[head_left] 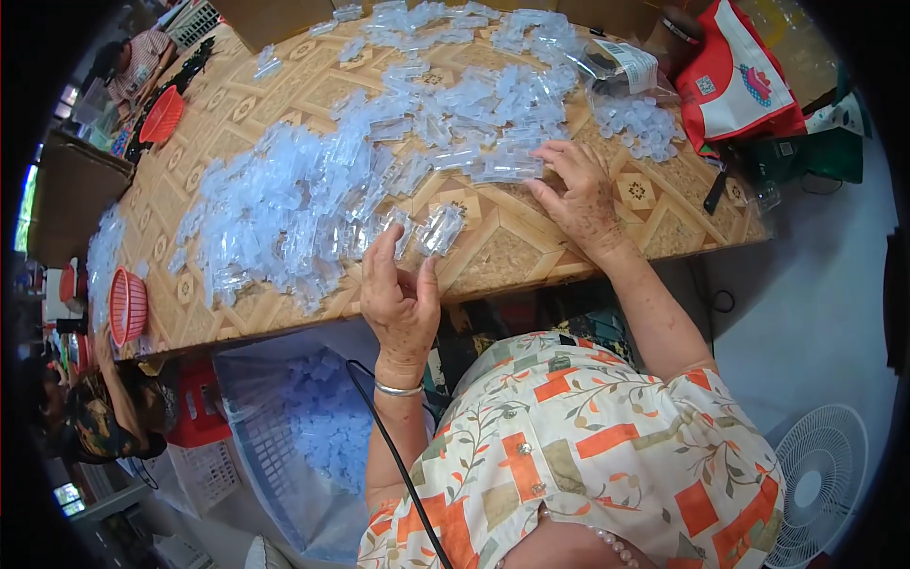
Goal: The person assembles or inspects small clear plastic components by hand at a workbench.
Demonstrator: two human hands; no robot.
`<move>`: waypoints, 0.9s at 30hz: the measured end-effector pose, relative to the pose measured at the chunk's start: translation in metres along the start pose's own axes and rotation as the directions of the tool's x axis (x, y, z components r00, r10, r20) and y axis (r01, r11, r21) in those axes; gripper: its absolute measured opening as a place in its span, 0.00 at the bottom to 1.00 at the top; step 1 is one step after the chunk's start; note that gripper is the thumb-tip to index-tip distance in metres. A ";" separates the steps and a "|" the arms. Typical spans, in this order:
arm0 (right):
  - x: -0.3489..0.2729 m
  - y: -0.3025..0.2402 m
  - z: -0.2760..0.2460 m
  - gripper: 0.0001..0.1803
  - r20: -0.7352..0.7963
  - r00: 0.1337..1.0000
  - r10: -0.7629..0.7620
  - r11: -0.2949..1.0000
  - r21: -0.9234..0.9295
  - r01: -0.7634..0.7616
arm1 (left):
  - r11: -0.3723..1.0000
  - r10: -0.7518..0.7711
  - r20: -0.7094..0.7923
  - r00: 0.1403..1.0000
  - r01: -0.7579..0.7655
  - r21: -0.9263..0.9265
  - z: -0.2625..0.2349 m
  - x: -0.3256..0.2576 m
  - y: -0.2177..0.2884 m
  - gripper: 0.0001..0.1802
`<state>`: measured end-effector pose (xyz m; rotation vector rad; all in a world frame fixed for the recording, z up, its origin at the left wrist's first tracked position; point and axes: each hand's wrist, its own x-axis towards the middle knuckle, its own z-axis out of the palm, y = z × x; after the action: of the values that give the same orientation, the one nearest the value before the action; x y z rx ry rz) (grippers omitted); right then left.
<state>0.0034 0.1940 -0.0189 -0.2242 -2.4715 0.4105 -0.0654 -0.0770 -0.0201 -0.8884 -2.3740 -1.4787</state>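
Clear plastic tube-like pieces (pixel 284 199) lie in a large heap across the table. My left hand (pixel 400 308) is raised at the table's front edge, thumb and fingers apart with nothing held between them. Close to its fingertips lies a loose clear piece (pixel 441 229). Further right, my right hand (pixel 583 199) rests over the tabletop. Its thumb and index finger close on the right end of clear plastic pieces (pixel 507 166) lying side by side; how many they grip is hard to make out.
Small round translucent caps (pixel 637 128) spill by a plastic bag at the back right, beside a red-and-white bag (pixel 744 81). A black-handled tool (pixel 716 192) lies nearby. Red baskets (pixel 128 305) stand left; a lined crate (pixel 327 427) sits below the table. Other people work at left.
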 end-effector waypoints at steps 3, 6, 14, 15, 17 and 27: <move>-0.005 0.000 -0.011 0.21 0.019 0.999 0.029 0.976 0.215 -0.032 | 0.997 -0.015 0.021 1.000 0.016 -0.081 0.007 -0.003 0.001 0.29; -0.011 -0.004 -0.022 0.18 0.168 0.984 0.067 0.896 0.424 -0.133 | 0.964 -0.042 0.057 0.997 0.056 -0.261 0.024 0.000 0.011 0.31; -0.026 -0.011 -0.041 0.19 0.360 0.932 -0.033 0.756 0.619 -0.212 | 0.974 0.180 0.249 0.952 -0.138 -0.177 0.056 0.013 0.033 0.33; -0.027 -0.012 -0.040 0.20 0.363 0.931 -0.026 0.764 0.608 -0.216 | 0.979 0.158 0.222 0.962 -0.124 -0.161 0.058 0.011 0.036 0.31; -0.026 -0.010 -0.039 0.21 0.357 0.934 -0.011 0.745 0.626 -0.230 | 0.980 0.180 0.209 0.961 -0.158 -0.118 0.056 0.013 0.035 0.30; 0.002 -0.003 -0.001 0.27 0.134 0.984 -0.120 0.990 0.094 0.108 | 0.961 -0.121 -0.084 0.989 0.138 0.241 0.001 0.020 -0.007 0.26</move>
<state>0.0020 0.1919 -0.0159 -0.0187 -2.5808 0.4974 -0.0852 -0.0710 -0.0161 -0.6241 -2.5343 -1.1977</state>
